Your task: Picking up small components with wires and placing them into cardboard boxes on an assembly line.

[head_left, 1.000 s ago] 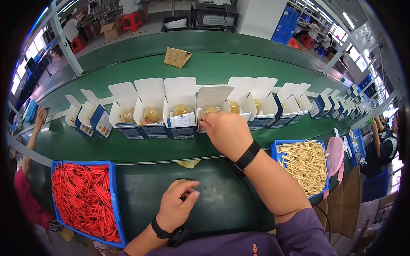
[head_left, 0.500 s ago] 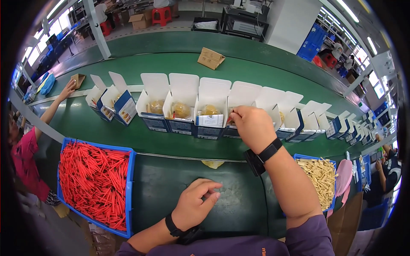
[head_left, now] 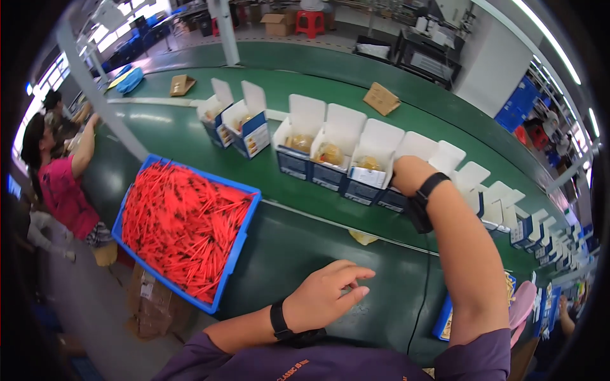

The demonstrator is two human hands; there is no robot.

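My right hand point(head_left: 410, 174) reaches into an open blue-and-white carton point(head_left: 393, 200) in the row; its fingers are hidden behind the hand and the carton wall. My left hand point(head_left: 327, 291) hovers over the dark green tabletop with thumb and index finger stretched apart, holding nothing. To the left of the reached-into carton stands another open carton point(head_left: 362, 192), with a yellowish rounded item point(head_left: 370, 163) and a white printed slip point(head_left: 367, 176) inside. Two neighbouring cartons hold similar yellowish items point(head_left: 330, 154).
A blue tray point(head_left: 236, 251) of red, dark-tipped sticks point(head_left: 184, 225) is at left. A second blue tray point(head_left: 443, 317) with pale wooden pieces lies partly under my right forearm. Brown folded cardboard point(head_left: 382, 99) rests on the far belt. A co-worker in pink point(head_left: 63, 184) is at far left.
The view has swung left, so the cartons and the red-stick tray appear farther right. My right hand has dipped into the carton, its fingertips now hidden. My left hand stays open.
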